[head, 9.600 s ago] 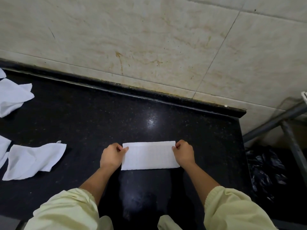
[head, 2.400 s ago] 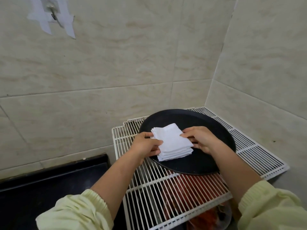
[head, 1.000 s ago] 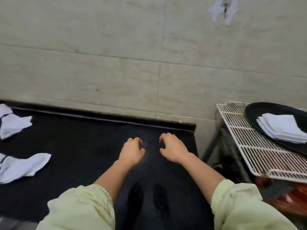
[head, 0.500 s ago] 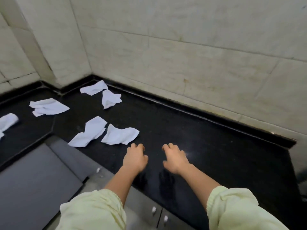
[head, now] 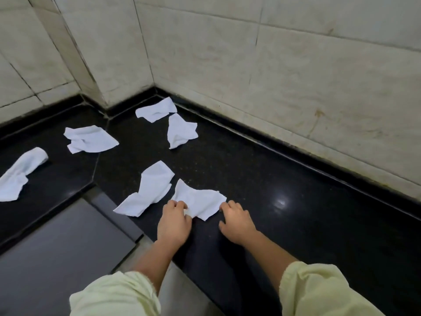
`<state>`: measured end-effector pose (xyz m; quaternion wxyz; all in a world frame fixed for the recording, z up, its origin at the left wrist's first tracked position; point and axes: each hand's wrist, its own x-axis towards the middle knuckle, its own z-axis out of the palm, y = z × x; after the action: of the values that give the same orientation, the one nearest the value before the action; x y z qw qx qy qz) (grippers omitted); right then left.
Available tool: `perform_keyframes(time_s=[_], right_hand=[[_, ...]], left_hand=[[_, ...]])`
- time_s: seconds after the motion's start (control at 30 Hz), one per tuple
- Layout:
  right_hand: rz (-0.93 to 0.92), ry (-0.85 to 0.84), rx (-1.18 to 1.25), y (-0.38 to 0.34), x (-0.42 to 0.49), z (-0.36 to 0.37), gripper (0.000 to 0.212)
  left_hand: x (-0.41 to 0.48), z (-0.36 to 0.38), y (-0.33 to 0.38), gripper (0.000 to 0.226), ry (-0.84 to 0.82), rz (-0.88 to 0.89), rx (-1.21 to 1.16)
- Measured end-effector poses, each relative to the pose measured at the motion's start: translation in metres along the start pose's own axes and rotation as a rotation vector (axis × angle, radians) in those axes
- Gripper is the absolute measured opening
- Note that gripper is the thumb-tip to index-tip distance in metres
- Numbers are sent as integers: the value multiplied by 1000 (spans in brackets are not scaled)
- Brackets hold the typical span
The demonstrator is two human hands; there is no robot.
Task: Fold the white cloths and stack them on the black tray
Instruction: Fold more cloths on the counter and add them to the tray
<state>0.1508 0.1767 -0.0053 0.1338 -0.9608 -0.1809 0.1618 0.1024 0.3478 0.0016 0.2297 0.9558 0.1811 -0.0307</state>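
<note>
Cloth nearest the person, a crumpled white cloth [head: 200, 200], lies flat on the black counter [head: 284, 179], just past both sets of fingertips and between the two hands. The left hand [head: 174, 221] has its fingers curled over the cloth's near left edge, with the thumb tucked against the fabric, so it looks pinched there. The right hand [head: 237, 222] sits palm down at the cloth's right corner with its fingers bent. The tips reach the hem, but from where I stand I cannot tell whether they grip it or only touch it. The hands are apart, with the cloth's near point and a strip of bare counter between them. Both forearms come up from pale yellow sleeves [head: 114, 295] at the bottom of the view.

Just to the left of the left hand lies a second cloth [head: 148, 190], long and rumpled, its upper corner nearly meeting the first one. Further back, a third cloth [head: 181, 131] lies bunched near the wall side. Behind it, a fourth cloth [head: 157, 109] lies close to the corner where the tiled wall [head: 273, 76] turns. Off to the left, a fifth cloth [head: 90, 139] lies spread and creased. A sixth cloth [head: 18, 176] is partly rolled and runs out at the left edge of the view. Below the counter's front edge on the left there is a flat grey surface [head: 57, 247].
</note>
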Motion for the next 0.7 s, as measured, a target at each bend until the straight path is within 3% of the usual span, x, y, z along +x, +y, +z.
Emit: perform_keyframes(time_s=[0.23,0.4,0.57,0.7], right_hand=[[59,131,134,-8,40,6,40],[211,131,247,-3,57,9,49],[232,113,288,-2,63,11,17],[255,59,441,1,61,2,5]], left_hand=[[36,15,-1,33,-15,11,-78],[60,24,7,47,-21,-124,-67],[76,26,4,52,-55,-209,-40],[90,18,-3,22,-175,-200,-11]])
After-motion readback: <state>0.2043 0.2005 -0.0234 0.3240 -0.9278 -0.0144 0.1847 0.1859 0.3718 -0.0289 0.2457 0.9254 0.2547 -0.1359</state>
